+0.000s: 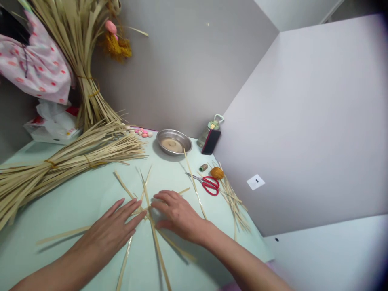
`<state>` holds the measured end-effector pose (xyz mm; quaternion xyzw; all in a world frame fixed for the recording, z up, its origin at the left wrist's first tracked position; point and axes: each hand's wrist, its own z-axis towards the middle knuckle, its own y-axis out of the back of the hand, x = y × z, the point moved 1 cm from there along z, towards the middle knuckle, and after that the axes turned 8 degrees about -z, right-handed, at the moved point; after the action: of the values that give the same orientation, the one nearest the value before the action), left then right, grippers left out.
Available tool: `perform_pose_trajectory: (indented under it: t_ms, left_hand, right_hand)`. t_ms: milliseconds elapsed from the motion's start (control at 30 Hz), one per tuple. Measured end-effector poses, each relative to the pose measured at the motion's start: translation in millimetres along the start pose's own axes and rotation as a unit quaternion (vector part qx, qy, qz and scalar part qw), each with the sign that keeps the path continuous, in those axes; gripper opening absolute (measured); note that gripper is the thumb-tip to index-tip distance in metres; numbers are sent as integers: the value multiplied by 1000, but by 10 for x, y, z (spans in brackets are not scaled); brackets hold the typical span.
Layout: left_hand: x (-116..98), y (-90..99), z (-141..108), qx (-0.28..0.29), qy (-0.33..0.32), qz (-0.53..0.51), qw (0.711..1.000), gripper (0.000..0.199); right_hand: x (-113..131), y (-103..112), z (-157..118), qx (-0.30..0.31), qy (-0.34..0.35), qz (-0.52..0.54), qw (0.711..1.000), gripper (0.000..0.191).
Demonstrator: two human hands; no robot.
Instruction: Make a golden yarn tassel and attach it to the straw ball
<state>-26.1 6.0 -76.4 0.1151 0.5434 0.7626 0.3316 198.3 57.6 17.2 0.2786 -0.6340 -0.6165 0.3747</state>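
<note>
Several flat straw strips point(159, 254) cross one another on the pale green tabletop point(100, 266), fanning out like a star. My left hand point(113, 224) lies flat over the left side of the crossing, its fingers stretched out and pressing the strips down. To the right, my right hand point(178, 214) is curved with its thumb apart from the fingers, and its fingertips reach the strips near the middle. Part of the crossing is hidden beneath both hands. One loose strip point(195, 188) lies beyond my right hand, close to red-handled scissors point(210, 185).
Tied straw bundles point(69, 159) lie at the left, and another bundle point(87, 85) stands behind them. A metal bowl of liquid point(174, 142), a phone point(211, 142) against a bottle point(202, 137), a thread spool point(203, 167), an orange-brown ball point(217, 173) and straw scraps point(235, 198) sit towards the wall.
</note>
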Motion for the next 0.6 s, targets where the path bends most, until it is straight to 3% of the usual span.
perform_pose_trajectory:
  t_ms: [133,433,533,600]
  left_hand:
    - [43,9,0,-2,-18,1,1000,42]
    - [257,112,-26,-4,-79,-25,997,43]
    - [162,269,13,7,-54,-44,998,49]
    - [-19,452,9,3,-25,-66,997,53]
  right_hand:
    - [-58,-74,8,18,32,20,999,67]
    - [-115,-41,92,59,72,43,995,58]
    - [-85,-3,105,61,79,40,994,58]
    - [-70,44,101,56,84,54,993,57]
